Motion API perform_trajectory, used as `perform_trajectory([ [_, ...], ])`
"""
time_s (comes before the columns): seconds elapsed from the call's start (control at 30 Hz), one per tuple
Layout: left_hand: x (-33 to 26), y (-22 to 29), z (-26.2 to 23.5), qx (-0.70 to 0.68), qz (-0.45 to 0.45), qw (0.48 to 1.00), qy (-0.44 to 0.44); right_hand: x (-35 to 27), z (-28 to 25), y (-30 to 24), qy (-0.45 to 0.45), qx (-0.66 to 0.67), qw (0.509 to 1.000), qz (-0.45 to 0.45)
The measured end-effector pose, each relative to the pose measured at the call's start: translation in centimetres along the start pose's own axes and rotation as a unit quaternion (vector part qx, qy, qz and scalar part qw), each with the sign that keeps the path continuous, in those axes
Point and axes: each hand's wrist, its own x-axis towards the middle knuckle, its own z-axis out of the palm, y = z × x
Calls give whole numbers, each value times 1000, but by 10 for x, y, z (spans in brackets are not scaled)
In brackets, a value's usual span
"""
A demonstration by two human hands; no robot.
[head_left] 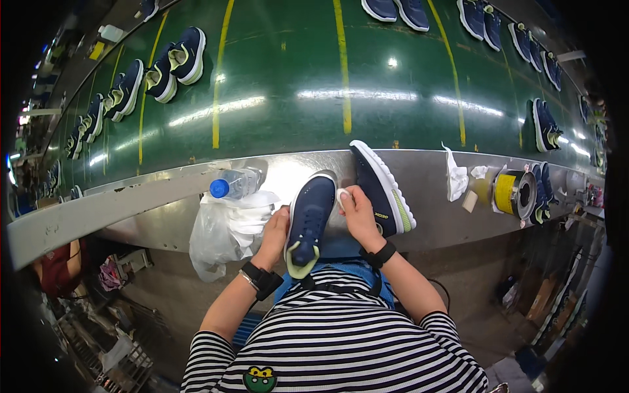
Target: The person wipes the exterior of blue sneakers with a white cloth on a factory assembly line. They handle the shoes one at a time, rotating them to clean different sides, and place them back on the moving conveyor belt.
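the step in hand looks like wiping a navy shoe (310, 219) clean: it lies at the near edge of the steel bench (157, 209), toe toward the green belt (295, 85), heel hanging over the edge. the left hand (275, 230) is closed round its left side, steadying it. the right hand (358, 211) is closed on a small white cloth (342, 195) pressed to the shoe's right side. next, by my judgement, the shoe needs turning so the cloth reaches the unwiped parts. a second navy shoe (381, 190) lies on its side just right of it. left along the edge sit a clear bottle (234, 183) with a blue cap and a crumpled white plastic bag (226, 226); toward the right end, a yellow tape roll (514, 192).
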Motion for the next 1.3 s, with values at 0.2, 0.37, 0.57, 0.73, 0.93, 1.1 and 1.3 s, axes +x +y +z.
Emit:
perform_trajectory([
  [0.2, -23, 83, 41, 460, 208, 863, -26, -8, -16, 1, 123, -140, 977, -100],
  [0.37, 2, 54, 56, 513, 191, 835, -59, -4, 3, -2, 56, -88, 989, -106],
  [0.57, 2, 59, 63, 530, 165, 830, -53, 16, 17, -3, 73, -211, 949, -222],
  [0.73, 0, 58, 65, 533, 167, 829, -40, 20, 16, -7, 48, -257, 933, -247],
  [0.93, -4, 66, 70, 523, 150, 838, -29, 25, 16, -7, 48, -246, 930, -270],
  [1.1, -2, 60, 67, 538, 152, 829, -24, 14, 14, -6, 8, -254, 936, -245],
  [1.3, -2, 64, 69, 536, 143, 832, -27, 34, 20, -11, 22, -259, 925, -277],
])
